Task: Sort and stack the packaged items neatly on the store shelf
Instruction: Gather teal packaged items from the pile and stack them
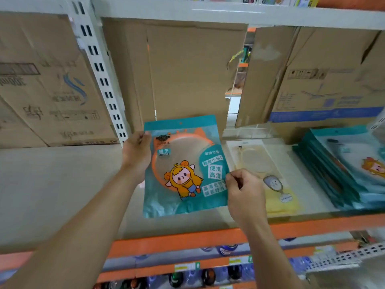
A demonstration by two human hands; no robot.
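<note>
Mirror packet (183, 170), teal, with an orange-rimmed round mirror and a cartoon kid printed on the front. We've got it in both hands, well to the left of the stack of matching teal packets (333, 170). It's tipped up to face us over the shelf board (62, 184). We can't tell if its bottom edge touches the board.

The left hand (136, 155) is curled round the edge farthest from the stack, up near the top corner. The right hand (244, 192) pinches the edge nearest the stack, lower down, with the fingers bunched tight.

Between our packet and the stack, a pale yellow packet (277, 197) with a handled mirror lies flat.

Our guess on handling:
- It looks light and flat, with glossy film that's probably a bit slippery.
- The pouch margins look floppy, but the mirror disc inside should keep the middle stiff.
- If it's real glass, it won't like being dropped or bent.

We'd say gripping the side edges like this is fine for carrying. For laying it on the stack we'd support it under the disc, not just by the film, and set it down flat without sliding it.
</note>
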